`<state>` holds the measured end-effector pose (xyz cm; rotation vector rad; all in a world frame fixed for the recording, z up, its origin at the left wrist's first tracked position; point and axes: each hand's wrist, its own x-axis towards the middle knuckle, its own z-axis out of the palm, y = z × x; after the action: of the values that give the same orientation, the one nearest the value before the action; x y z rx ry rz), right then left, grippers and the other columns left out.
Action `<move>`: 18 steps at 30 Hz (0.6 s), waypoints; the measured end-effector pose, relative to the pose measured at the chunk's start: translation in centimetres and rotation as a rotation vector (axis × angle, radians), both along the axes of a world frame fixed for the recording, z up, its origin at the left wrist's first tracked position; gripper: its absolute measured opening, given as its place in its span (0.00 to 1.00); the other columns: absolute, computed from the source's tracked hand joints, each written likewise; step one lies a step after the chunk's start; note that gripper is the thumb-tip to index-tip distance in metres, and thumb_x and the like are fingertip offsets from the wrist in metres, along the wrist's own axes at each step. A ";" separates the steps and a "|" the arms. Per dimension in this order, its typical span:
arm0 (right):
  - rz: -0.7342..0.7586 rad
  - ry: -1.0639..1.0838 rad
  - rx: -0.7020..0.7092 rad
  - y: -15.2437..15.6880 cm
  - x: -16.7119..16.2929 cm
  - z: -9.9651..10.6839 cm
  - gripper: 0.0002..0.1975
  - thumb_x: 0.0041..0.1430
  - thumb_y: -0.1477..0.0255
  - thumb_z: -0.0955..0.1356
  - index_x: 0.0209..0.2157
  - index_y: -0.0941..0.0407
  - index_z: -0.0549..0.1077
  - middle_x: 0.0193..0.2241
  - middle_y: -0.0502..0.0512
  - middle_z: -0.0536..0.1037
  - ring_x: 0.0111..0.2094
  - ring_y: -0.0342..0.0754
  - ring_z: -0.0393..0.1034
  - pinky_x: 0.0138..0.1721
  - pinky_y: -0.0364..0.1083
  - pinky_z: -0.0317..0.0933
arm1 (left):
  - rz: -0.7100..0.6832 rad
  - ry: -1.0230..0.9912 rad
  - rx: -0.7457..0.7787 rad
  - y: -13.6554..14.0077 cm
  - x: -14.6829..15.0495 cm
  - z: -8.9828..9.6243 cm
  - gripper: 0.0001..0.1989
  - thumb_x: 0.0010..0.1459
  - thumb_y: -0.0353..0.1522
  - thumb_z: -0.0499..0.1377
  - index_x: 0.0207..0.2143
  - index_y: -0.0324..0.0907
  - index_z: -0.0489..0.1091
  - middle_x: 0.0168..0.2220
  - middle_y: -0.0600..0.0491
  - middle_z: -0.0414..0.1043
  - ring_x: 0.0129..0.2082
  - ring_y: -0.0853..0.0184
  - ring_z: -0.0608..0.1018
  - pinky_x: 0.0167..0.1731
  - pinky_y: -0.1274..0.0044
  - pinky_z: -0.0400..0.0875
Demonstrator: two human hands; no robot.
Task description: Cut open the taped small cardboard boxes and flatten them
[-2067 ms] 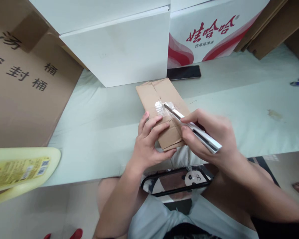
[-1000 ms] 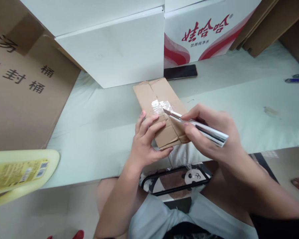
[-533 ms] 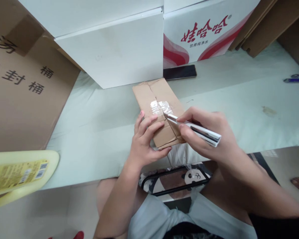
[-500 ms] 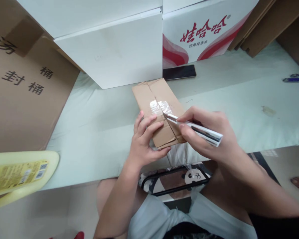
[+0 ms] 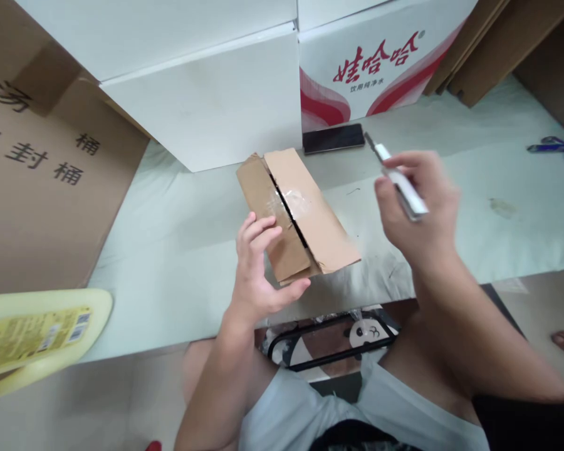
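Note:
A small brown cardboard box (image 5: 317,216) lies on the pale cloth-covered surface, with a dark gap along its top seam and the right flap slightly raised. Clear tape (image 5: 298,203), crumpled and cut through, sticks to both sides of the seam. My left hand (image 5: 256,269) holds the box at its near left corner, fingers on the left flap and thumb by the near end. To the right of the box and off it, my right hand (image 5: 420,200) is closed around a utility knife (image 5: 404,191) with a white handle, its dark tip pointing up and away.
A phone (image 5: 333,138) lies behind the box, against white cartons (image 5: 207,106). Blue-handled scissors (image 5: 549,145) are far right. A large brown carton (image 5: 51,188) and a yellow bottle (image 5: 42,332) stand at left. Below the front edge is a panda-patterned item (image 5: 329,341).
The knife has come up off the box, moving right and away with my right hand. The seam has parted into an open gap. My left hand has shifted slightly left.

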<state>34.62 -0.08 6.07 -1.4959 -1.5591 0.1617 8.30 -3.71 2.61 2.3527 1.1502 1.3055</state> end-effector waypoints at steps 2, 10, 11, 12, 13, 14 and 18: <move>-0.031 -0.147 -0.155 1.6 0.0 -1.7 0.17 0.61 0.67 0.66 0.50 0.55 0.73 0.40 0.58 0.79 0.36 0.52 0.74 0.38 0.52 0.68 | -0.020 -0.042 -0.036 0.0 -0.7 0.0 0.39 0.57 0.53 0.65 0.65 0.50 0.58 0.61 0.43 0.63 0.67 0.48 0.65 0.71 0.47 0.52; 0.020 -0.441 -0.754 2.3 0.1 -3.3 0.35 0.62 0.73 0.63 0.71 0.57 0.60 0.60 0.70 0.72 0.56 0.67 0.72 0.48 0.61 0.71 | 0.064 -0.495 -0.252 1.1 -4.5 -1.8 0.36 0.51 0.51 0.71 0.59 0.52 0.68 0.62 0.46 0.68 0.64 0.53 0.72 0.60 0.65 0.73; 0.027 -0.448 -0.775 2.3 0.0 -3.2 0.34 0.63 0.72 0.63 0.71 0.56 0.60 0.58 0.71 0.73 0.54 0.68 0.72 0.46 0.61 0.70 | 0.127 -0.581 -0.246 1.3 -4.5 -1.9 0.31 0.53 0.50 0.70 0.56 0.50 0.71 0.59 0.47 0.72 0.61 0.55 0.75 0.59 0.66 0.73; 0.034 -0.450 -0.791 2.2 0.0 -3.1 0.34 0.63 0.70 0.63 0.71 0.55 0.61 0.55 0.71 0.75 0.52 0.68 0.73 0.45 0.61 0.70 | 0.204 -0.672 -0.233 1.4 -4.4 -1.8 0.27 0.55 0.49 0.69 0.53 0.47 0.73 0.55 0.48 0.75 0.59 0.56 0.77 0.59 0.68 0.73; 0.038 -0.442 -0.795 2.2 0.0 -3.1 0.34 0.63 0.69 0.63 0.70 0.55 0.62 0.52 0.71 0.77 0.49 0.68 0.74 0.43 0.61 0.69 | 0.285 -0.761 -0.215 1.5 -4.2 -1.7 0.23 0.57 0.49 0.68 0.50 0.45 0.75 0.51 0.48 0.77 0.57 0.57 0.78 0.59 0.69 0.73; 0.041 -0.424 -0.781 2.3 0.0 -3.0 0.33 0.62 0.69 0.63 0.69 0.55 0.64 0.49 0.70 0.79 0.46 0.67 0.75 0.42 0.61 0.69 | 0.360 -0.842 -0.194 1.7 -4.1 -1.5 0.22 0.59 0.49 0.66 0.47 0.44 0.75 0.48 0.49 0.78 0.56 0.58 0.79 0.59 0.69 0.73; 0.089 -0.204 -0.631 2.5 0.1 -3.1 0.25 0.59 0.67 0.66 0.57 0.57 0.75 0.40 0.62 0.81 0.37 0.57 0.74 0.43 0.58 0.67 | 0.458 -1.098 -0.288 1.9 -4.4 -0.4 0.21 0.59 0.51 0.67 0.41 0.44 0.74 0.42 0.55 0.79 0.52 0.60 0.79 0.53 0.73 0.75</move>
<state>34.68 2.41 3.01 -1.9712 -1.8401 0.6150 3.90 -1.84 2.25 0.8668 1.3158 1.9761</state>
